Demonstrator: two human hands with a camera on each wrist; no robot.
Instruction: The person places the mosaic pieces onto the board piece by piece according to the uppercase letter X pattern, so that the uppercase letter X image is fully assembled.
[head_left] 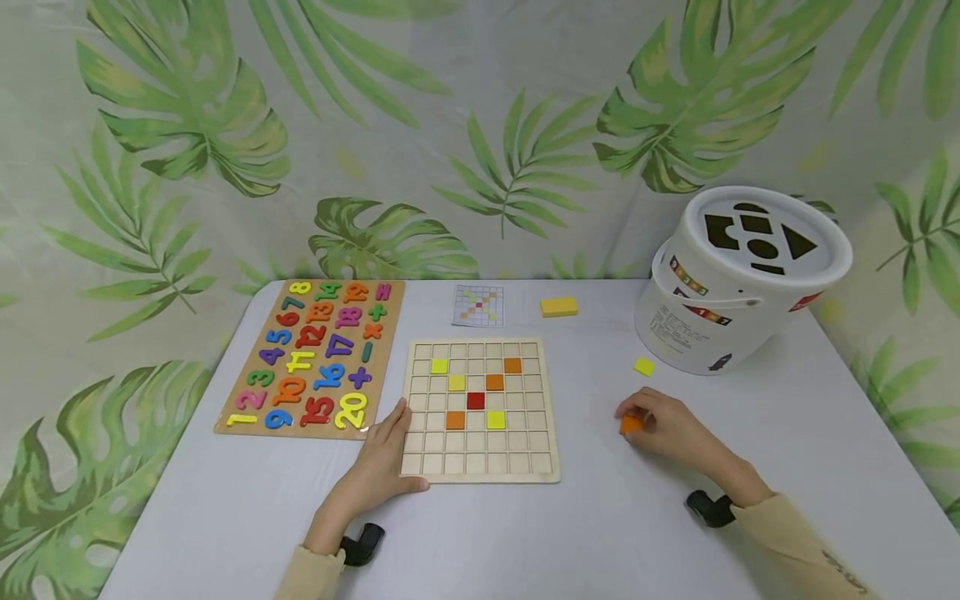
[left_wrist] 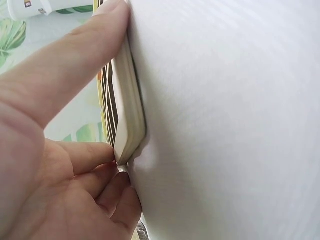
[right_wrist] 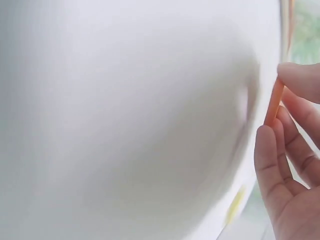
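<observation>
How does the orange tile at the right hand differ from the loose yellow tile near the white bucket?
The orange tile is pinched in the right hand's fingers; the yellow tile lies untouched on the table. The orange tile is largely hidden by fingers, while the yellow tile shows its whole top face. The yellow tile lies closer to the bucket than the orange tile does. Both look like small, thin tiles, off the grid board.

Take the white bucket point(head_left: 738, 283) at the far right of the table point(head_left: 525, 533) as your landmark. You see shape holes in its lid. Just beside its base, on the left, lies a loose yellow tile point(head_left: 643, 366). Further to the left of the bucket, near the table's far edge, you find a yellow block point(head_left: 558, 307), then a small pattern card point(head_left: 478, 305). Well apart from the bucket, at the far left, lies the number puzzle board point(head_left: 315, 357) with coloured numbers. Behind the bucket hangs a leaf-print curtain point(head_left: 375, 125).
</observation>
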